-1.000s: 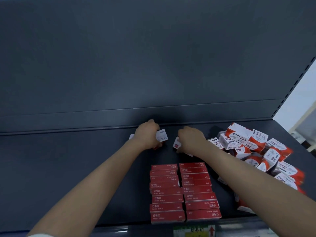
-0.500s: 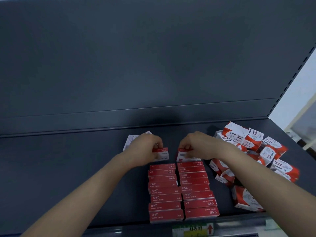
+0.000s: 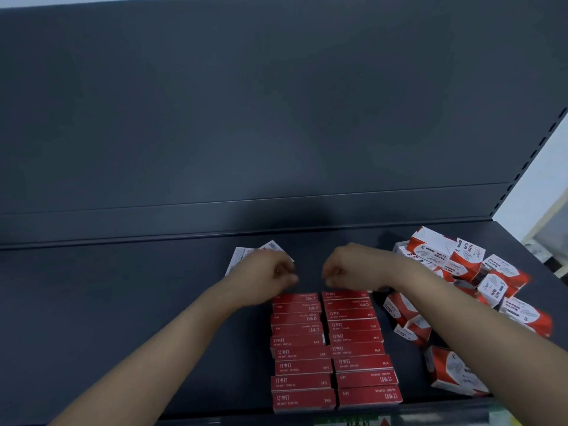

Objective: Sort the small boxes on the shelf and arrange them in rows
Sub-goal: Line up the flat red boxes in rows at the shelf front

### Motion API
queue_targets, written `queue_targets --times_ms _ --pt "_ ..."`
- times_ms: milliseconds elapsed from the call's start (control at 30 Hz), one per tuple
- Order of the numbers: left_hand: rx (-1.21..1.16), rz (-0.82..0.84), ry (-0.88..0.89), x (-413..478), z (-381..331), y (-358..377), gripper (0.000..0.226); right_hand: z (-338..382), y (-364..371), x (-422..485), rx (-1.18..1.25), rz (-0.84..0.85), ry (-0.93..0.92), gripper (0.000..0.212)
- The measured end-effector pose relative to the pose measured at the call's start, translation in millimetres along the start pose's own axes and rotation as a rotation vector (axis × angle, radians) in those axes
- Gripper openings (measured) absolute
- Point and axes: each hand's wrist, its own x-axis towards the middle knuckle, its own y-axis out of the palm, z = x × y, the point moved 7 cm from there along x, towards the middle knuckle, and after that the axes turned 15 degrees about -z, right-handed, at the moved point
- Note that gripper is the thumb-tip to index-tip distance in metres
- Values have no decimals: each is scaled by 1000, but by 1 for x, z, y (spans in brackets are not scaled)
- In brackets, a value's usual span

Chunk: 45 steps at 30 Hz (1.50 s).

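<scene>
Two loosely curled hands, left hand point(image 3: 270, 272) and right hand point(image 3: 353, 269), hover at twelve o'clock of the red staple boxes point(image 3: 332, 348), apparently squaring the rows, though whether either grasps anything I cannot tell.

Your left hand point(image 3: 270, 272) and right hand point(image 3: 347, 267) are hovering curled just behind two rows of red staple boxes point(image 3: 332, 348) on the dark shelf point(image 3: 123, 302); paper clip boxes point(image 3: 467, 290) are lying heaped to the right.
</scene>
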Motion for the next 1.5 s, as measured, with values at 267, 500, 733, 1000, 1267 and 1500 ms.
queue_targets --times_ms 267,500,733,1000,1267,1500 --pt "442 -102 -426 18 82 -29 69 11 9 89 28 -276 191 48" --pt "277 -199 -438 21 87 -17 67 24 25 109 30 -296 202 63" --pt "-123 -238 -524 22 93 -21 47 20 19 94 194 -230 223 47" --pt "-885 -79 -691 6 67 -9 24 -16 -10 46 641 -301 357 27" --pt "-985 39 -705 -10 54 15 24 -39 -4 6 565 -242 342 33" --pt "-771 115 -633 -19 55 24 33 -34 -12 -6 143 -226 145 32"
